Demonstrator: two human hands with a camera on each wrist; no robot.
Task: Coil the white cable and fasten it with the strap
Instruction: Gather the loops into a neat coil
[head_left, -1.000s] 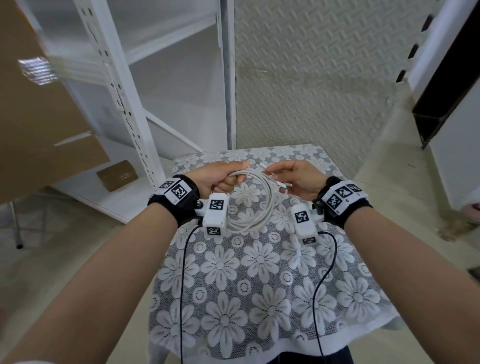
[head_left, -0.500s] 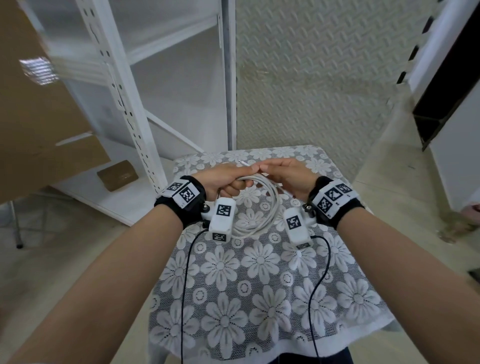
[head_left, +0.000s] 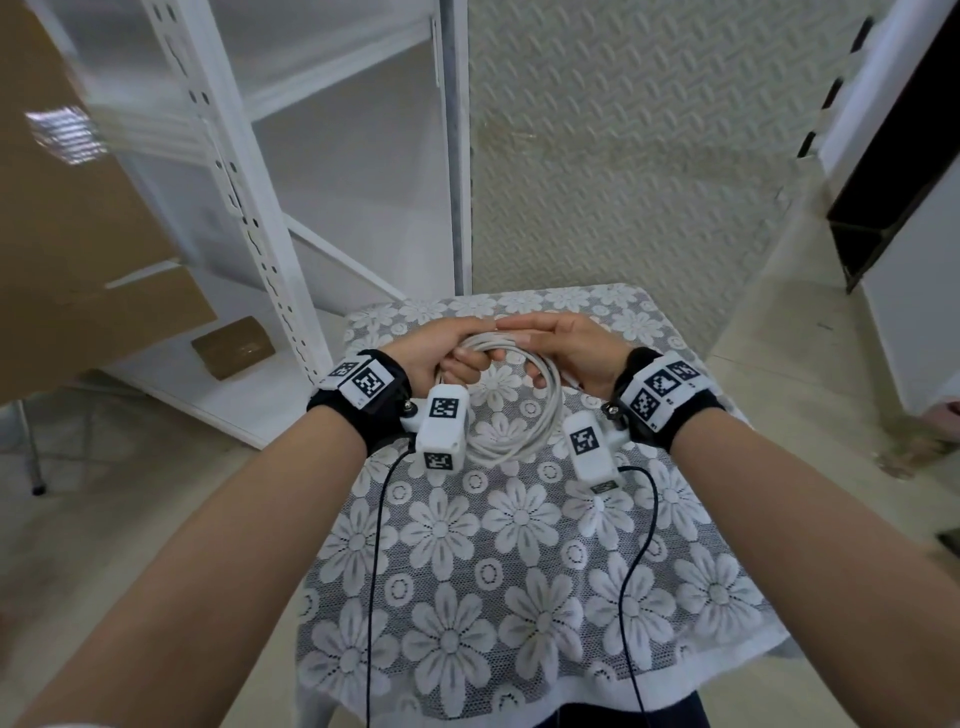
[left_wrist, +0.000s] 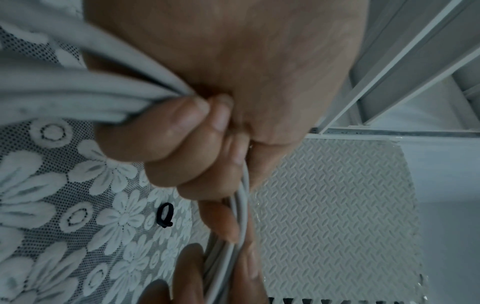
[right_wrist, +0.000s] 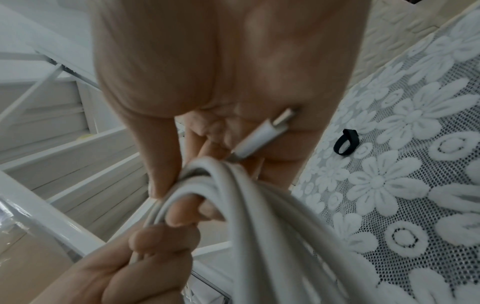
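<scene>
The white cable (head_left: 524, 431) is wound into a loop of several turns that hangs above the table. My left hand (head_left: 467, 358) grips the top of the loop in a fist (left_wrist: 182, 131). My right hand (head_left: 530, 343) meets it there, thumb and fingers pinching the same strands (right_wrist: 246, 195). The cable's plug (right_wrist: 262, 137) lies against my right palm. A small black strap (left_wrist: 165, 215) lies loose on the cloth beyond my hands, also seen as the strap (right_wrist: 345, 144) in the right wrist view. My hands hide it in the head view.
The small table (head_left: 519, 597) carries a grey cloth with white lace flowers. A white metal shelf rack (head_left: 260, 234) stands at the left with cardboard boxes (head_left: 62, 249). An embossed wall panel (head_left: 623, 156) is behind the table.
My right hand has moved left with the cable end and now meets my left hand at the top of the loop. Both hands sit a little farther from me.
</scene>
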